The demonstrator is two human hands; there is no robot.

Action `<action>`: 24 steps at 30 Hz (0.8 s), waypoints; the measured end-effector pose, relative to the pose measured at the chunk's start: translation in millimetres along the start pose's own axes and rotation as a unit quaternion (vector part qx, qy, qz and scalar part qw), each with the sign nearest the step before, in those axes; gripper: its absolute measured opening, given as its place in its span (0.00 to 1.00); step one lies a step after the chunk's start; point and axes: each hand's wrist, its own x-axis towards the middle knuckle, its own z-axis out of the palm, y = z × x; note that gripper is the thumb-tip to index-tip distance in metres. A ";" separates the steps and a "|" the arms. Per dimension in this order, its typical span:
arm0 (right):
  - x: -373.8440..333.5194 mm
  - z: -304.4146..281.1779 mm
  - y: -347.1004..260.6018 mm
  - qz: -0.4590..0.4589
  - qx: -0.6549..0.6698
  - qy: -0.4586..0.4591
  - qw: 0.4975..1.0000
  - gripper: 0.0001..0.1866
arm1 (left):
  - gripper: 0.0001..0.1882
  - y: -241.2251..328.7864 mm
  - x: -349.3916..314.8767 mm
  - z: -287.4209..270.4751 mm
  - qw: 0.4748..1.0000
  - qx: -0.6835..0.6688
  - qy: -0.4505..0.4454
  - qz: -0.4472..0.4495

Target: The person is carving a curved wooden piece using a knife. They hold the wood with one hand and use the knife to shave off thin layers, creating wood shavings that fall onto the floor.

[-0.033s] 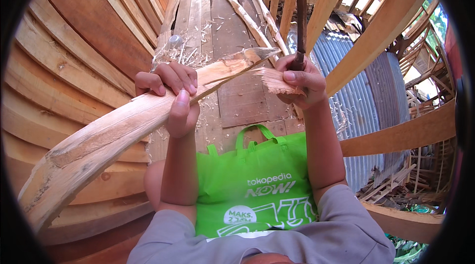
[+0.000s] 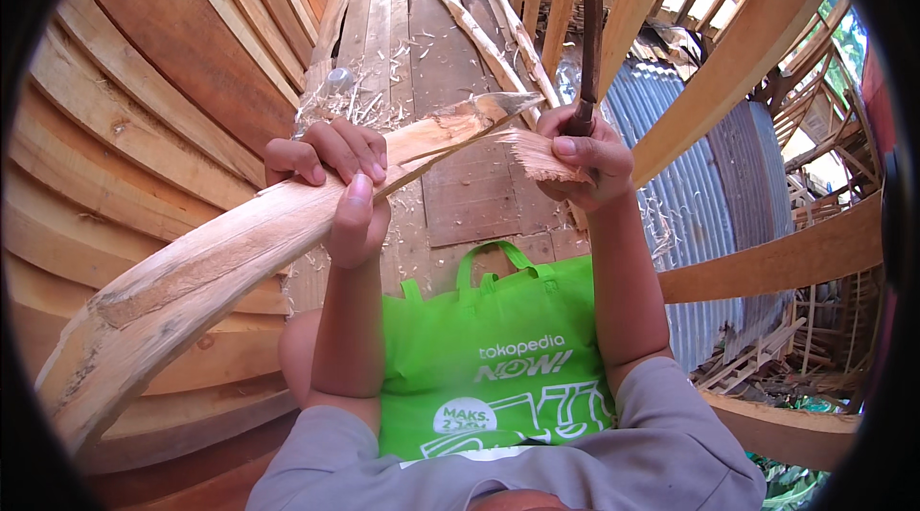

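A long, pale, roughly hewn timber (image 2: pixel 220 238) runs from the lower left up to a pointed, darker tip in the middle of the view. My left hand (image 2: pixel 337 176) is closed around it, thumb on the near side and fingers over the far side. My right hand (image 2: pixel 596 161) is closed beside the tip. Between its thumb and fingers sits a split-off wood piece (image 2: pixel 541 157) with a frayed edge. A dark, long knife (image 2: pixel 590 42) also rises upright from that fist; its lower end is hidden by the hand.
A green bag (image 2: pixel 498 319) lies over my lap. Shavings (image 2: pixel 359 109) and a clear plastic cup (image 2: pixel 339 80) lie on the plank floor (image 2: pixel 460 195). Two pale poles (image 2: pixel 479 37) lie beyond. Curved planks (image 2: pixel 125 133) wall the left; ribs (image 2: pixel 757 51) and corrugated sheets (image 2: pixel 680 214) stand right.
The upper end of the knife has tipped slightly to the right, and the split-off wood piece has shifted a little with my right hand. My left hand has slid barely rightward.
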 end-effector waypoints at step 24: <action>18.8 -49.0 6.2 0.079 -0.162 0.177 0.968 0.09 | 0.16 -5.8 4.4 -12.7 0.997 0.050 0.044 0.029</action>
